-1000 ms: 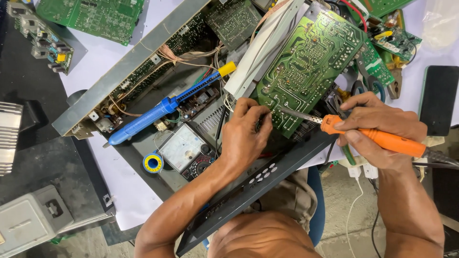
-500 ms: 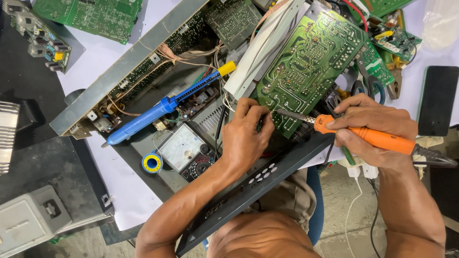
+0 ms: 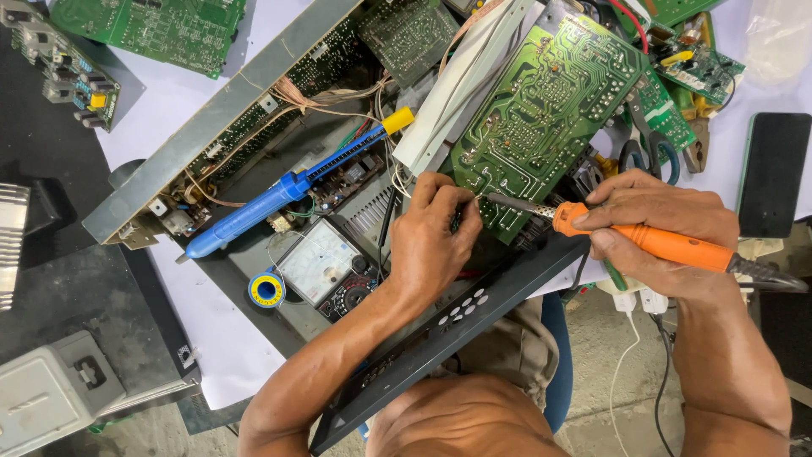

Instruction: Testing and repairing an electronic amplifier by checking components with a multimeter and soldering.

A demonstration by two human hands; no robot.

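Note:
A green circuit board (image 3: 550, 110) stands tilted, solder side up, over an open grey metal chassis (image 3: 220, 127). My right hand (image 3: 660, 224) grips an orange-handled soldering iron (image 3: 651, 241) whose metal tip touches the board's lower edge. My left hand (image 3: 436, 241) is pinched at that same edge, fingertips right beside the iron's tip; a thin solder wire may be between them, but it is too small to tell.
A blue desoldering pump with a yellow cap (image 3: 288, 190) lies across the chassis. An analog multimeter (image 3: 326, 271) and a solder spool (image 3: 266, 290) sit below it. More green boards (image 3: 152, 25) lie at the top, a dark phone (image 3: 774, 173) at right, scissors (image 3: 643, 152) nearby.
The soldering iron has slid left, bringing its tip closer to my left fingertips at the board's edge. My left hand has hardly moved.

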